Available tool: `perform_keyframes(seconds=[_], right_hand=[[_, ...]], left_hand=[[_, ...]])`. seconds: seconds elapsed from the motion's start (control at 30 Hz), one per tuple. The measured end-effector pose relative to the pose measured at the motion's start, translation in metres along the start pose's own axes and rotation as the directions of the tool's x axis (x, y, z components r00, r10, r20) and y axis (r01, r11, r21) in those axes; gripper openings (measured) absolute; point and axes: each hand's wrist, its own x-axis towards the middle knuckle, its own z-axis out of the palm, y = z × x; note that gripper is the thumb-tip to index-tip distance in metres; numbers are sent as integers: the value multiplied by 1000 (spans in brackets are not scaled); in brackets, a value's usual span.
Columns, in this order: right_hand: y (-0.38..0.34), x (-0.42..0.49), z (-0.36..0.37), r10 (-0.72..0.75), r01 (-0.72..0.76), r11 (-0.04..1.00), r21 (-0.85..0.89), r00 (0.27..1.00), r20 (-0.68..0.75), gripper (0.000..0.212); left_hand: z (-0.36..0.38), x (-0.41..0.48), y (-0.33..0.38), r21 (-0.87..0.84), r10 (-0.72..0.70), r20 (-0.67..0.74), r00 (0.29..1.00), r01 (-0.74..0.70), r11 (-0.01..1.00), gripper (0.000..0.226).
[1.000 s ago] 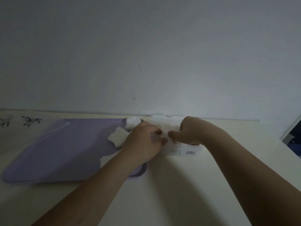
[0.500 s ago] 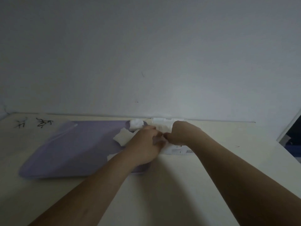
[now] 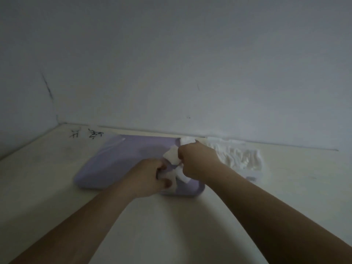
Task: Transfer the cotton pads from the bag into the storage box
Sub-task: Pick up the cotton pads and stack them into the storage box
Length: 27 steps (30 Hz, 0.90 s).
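Lavender plastic left of centre: is that the storage box?

Yes. On my feed it lies flat on the pale desk, with its far edge close to the grey wall.

Where are the cotton pads?

I see a few white cotton pads over the right end of the box, in among the hands. One loose pad sits at the box's far right corner. The bag, clear and crumpled with white cotton showing through, lies on the desk just right of the box.

And the hands?

The left hand has its fingers curled round a white pad above the near right part of the box. The right hand is bunched just beyond it, pinching pads at its fingertips. The two hands are close together.

Anything else in view?

Black scribbles on the desk, up and left of the box.
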Motion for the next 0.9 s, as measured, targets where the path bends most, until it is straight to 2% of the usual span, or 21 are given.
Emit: perform_keyframes(seconds=[0.1,0.17,0.3,0.4,0.47,0.53,0.6,0.7,0.77,0.83,0.9], right_hand=[[8,7,13,-9,16,992,-124,998,57,35],[15,15,19,-18,38,976,-216,995,93,38],[22,32,19,22,3,980,-200,992,122,42],[23,41,20,29,-25,998,-57,997,74,41],[25,46,24,49,-57,992,110,996,73,55],[28,46,25,75,-89,943,320,996,53,65],[33,46,24,97,-79,849,522,995,-8,58],[39,39,20,181,-50,573,818,981,-66,32],[39,36,18,197,-15,431,902,977,-77,30],[38,37,19,201,-11,303,953,978,-53,28],[37,39,21,197,-28,142,989,980,0,25]], left_hand=[[4,1,-4,-98,24,35,999,-21,995,19],[1,2,-7,-90,23,80,997,-16,996,22],[-4,2,-9,-112,-35,120,992,48,993,27],[-8,4,-12,-264,-82,112,990,109,958,33],[-12,7,-17,-410,-135,68,989,151,899,28],[-15,12,-21,-551,-196,-11,981,158,819,18],[-16,19,-22,-704,-259,-36,965,160,692,15],[-15,29,-14,-887,-268,-4,963,120,445,15],[-14,37,-6,-940,-245,-9,970,75,333,18],[-11,44,1,-972,-240,-26,970,32,234,12],[-7,49,5,-987,-258,-33,966,9,158,30]])
